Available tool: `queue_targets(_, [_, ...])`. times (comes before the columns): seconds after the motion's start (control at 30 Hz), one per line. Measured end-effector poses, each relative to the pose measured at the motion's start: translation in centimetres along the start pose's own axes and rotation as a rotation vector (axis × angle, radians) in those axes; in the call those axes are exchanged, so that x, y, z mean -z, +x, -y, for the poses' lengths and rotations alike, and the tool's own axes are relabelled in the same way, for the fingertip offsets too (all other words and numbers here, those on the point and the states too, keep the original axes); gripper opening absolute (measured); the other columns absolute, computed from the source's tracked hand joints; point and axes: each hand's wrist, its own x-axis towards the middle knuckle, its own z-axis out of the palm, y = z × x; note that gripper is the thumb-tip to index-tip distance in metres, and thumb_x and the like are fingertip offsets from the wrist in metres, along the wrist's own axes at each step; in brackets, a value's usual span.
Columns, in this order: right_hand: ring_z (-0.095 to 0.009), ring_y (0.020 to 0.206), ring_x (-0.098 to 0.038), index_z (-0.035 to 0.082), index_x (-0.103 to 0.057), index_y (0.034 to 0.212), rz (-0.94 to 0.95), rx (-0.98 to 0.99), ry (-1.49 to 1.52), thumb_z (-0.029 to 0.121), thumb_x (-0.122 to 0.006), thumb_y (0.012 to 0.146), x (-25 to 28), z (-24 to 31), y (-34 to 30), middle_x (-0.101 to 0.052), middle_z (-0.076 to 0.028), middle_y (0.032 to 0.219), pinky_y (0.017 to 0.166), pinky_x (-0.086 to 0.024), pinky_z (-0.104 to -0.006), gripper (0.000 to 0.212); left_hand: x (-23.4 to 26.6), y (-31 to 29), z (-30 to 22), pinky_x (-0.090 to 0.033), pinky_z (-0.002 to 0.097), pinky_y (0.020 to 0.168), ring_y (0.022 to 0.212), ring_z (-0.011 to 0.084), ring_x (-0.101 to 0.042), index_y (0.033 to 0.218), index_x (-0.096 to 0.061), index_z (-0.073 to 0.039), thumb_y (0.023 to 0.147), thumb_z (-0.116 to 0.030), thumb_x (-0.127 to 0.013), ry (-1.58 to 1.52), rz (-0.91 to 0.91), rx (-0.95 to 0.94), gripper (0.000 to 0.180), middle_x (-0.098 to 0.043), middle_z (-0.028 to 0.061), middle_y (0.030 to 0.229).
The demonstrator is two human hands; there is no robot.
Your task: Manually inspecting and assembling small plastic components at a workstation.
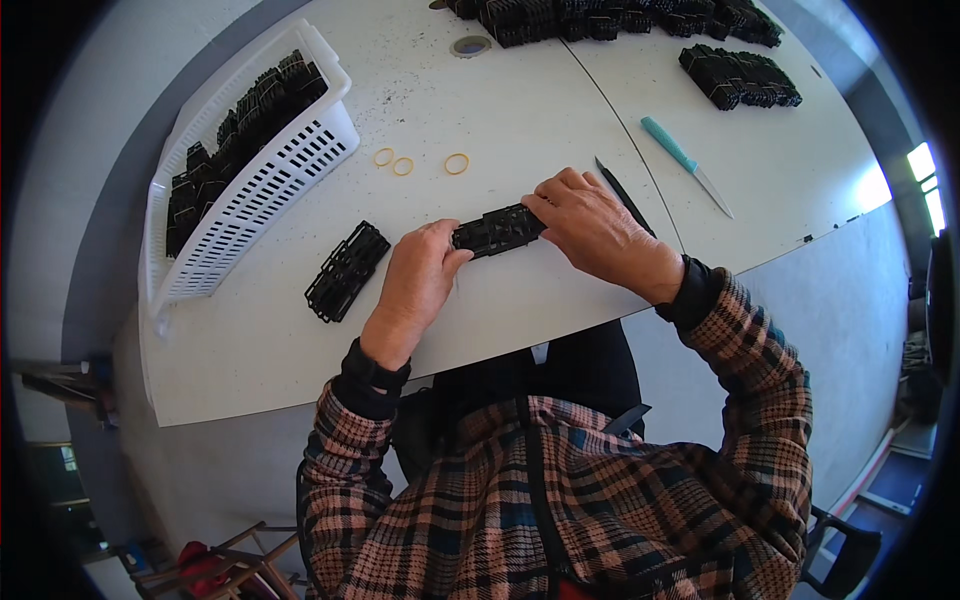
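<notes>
A black plastic part [497, 232], slotted and frame-like, is held level above the white table between both hands. My left hand [422, 272] is closed on its left end, thumb at the near side. At the other end my right hand [595, 228] grips it with bent fingers. A small stack of similar black parts [347, 272] lies on the table left of my left hand. Just beyond my right hand lies a dark, pointed, knife-like tool [622, 194], partly hidden by that hand. Beyond the held part are three yellow rubber bands [457, 164].
A white perforated basket [262, 205] full of black parts stands at the left. Banded bundles [740, 78] and a long row of black parts [600, 18] sit at the back. A turquoise-handled knife [668, 142] lies to the right, a tape roll [470, 46] at the back.
</notes>
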Motion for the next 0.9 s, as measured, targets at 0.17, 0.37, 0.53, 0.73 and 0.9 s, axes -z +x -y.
queue_targets(0.17, [-0.025,0.113,-0.052,0.003,-0.059,0.121,0.028,-0.016,0.002,0.011,-0.071,0.084,-0.04,-0.21,0.17,-0.061,-0.011,0.116,0.101,-0.040,-0.0359,0.041,-0.02,0.23,-0.14,-0.051,0.0413,0.070,0.077,0.0367,-0.064,0.107,-0.061,0.006,0.077,-0.005,-0.074,-0.004,0.014,0.019,0.034,-0.065,0.0218,0.084])
queue_targets(0.37, [-0.025,0.113,-0.052,0.003,-0.060,0.122,0.038,-0.029,0.038,0.011,-0.071,0.084,-0.11,-0.19,0.26,-0.061,-0.011,0.117,0.101,-0.040,-0.0357,0.041,-0.12,0.34,0.34,-0.051,0.0397,0.069,0.075,0.0362,-0.065,0.107,-0.062,0.005,0.078,-0.005,-0.074,-0.068,0.025,0.055,0.033,-0.066,0.0215,0.082])
queue_targets(0.53, [-0.025,0.113,-0.052,0.004,-0.060,0.122,0.035,-0.024,0.048,0.012,-0.072,0.084,-0.15,-0.20,0.30,-0.061,-0.011,0.117,0.101,-0.040,-0.0356,0.040,-0.04,0.28,0.48,-0.052,0.0379,0.067,0.073,0.0348,-0.066,0.107,-0.062,0.005,0.078,-0.004,-0.074,-0.111,0.038,0.082,0.033,-0.066,0.0209,0.080])
queue_targets(0.73, [-0.024,0.112,-0.053,0.004,-0.061,0.121,0.048,-0.017,0.024,0.012,-0.072,0.083,-0.17,-0.23,0.43,-0.061,-0.010,0.116,0.101,-0.040,-0.0358,0.040,-0.14,0.35,0.63,-0.052,0.0366,0.065,0.071,0.0333,-0.066,0.106,-0.063,0.005,0.078,-0.004,-0.074,-0.135,0.046,0.097,0.032,-0.066,0.0208,0.079])
queue_targets(0.9, [-0.026,0.112,-0.053,0.003,-0.061,0.122,0.039,-0.021,0.088,0.012,-0.072,0.084,-0.18,-0.58,0.49,-0.061,-0.011,0.115,0.099,-0.042,-0.0355,0.041,-0.10,0.46,0.48,-0.052,0.0352,0.064,0.068,0.0320,-0.066,0.105,-0.063,0.006,0.078,-0.003,-0.075,-0.153,0.057,0.120,0.031,-0.066,0.0204,0.076])
